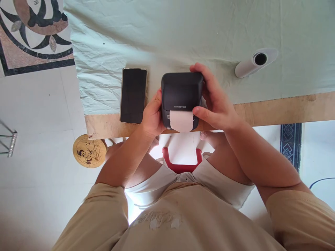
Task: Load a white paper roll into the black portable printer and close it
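A small dark grey label printer (181, 94) sits at the near edge of the table, with a strip of white paper (181, 120) sticking out of its front slot. My left hand (151, 116) is closed against the printer's left side. My right hand (216, 101) wraps the right side, fingers over the top back corner and thumb by the paper. A black phone (133, 95) lies face up, screen dark, just left of the printer.
A pale green cloth (183, 35) covers the wooden table (282, 108). A white roll (252, 62) lies at the right on the cloth. Below the table edge are a red stool (180, 167) and a round wooden stool (89, 151) on the tiled floor.
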The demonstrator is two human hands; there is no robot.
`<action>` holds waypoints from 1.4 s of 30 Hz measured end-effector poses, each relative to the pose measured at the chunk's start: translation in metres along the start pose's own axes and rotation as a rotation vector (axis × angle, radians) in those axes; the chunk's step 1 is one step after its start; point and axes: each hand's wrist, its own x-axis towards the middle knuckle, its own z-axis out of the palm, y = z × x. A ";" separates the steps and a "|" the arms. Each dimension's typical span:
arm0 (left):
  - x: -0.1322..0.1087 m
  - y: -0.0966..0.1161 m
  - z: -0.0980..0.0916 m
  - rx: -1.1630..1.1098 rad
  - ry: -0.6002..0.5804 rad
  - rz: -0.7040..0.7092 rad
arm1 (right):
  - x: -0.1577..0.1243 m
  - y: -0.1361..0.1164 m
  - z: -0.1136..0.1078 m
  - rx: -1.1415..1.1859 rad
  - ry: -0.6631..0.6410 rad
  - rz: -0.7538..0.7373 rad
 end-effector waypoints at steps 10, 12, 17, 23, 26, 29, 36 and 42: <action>0.004 0.002 0.000 0.051 -0.063 -0.063 | 0.000 -0.006 -0.001 -0.126 0.153 -0.045; 0.005 0.001 -0.002 0.059 -0.101 -0.022 | -0.001 -0.006 0.001 -0.209 0.265 -0.011; 0.004 -0.002 0.001 0.133 -0.252 -0.035 | -0.003 -0.008 0.007 -0.200 0.465 0.110; 0.002 0.000 0.005 0.202 -0.264 -0.011 | 0.001 -0.012 0.008 -0.036 0.603 0.007; 0.001 0.001 0.004 0.197 -0.288 -0.035 | 0.003 -0.014 0.007 -0.154 0.593 -0.001; 0.000 0.002 0.005 0.187 -0.315 -0.046 | 0.002 -0.018 0.006 -0.470 0.468 0.078; -0.002 0.001 0.005 0.171 -0.293 -0.062 | -0.001 -0.026 0.002 -0.819 0.145 0.136; -0.001 0.001 0.004 0.194 -0.312 -0.098 | 0.001 -0.031 -0.005 -0.827 0.010 0.246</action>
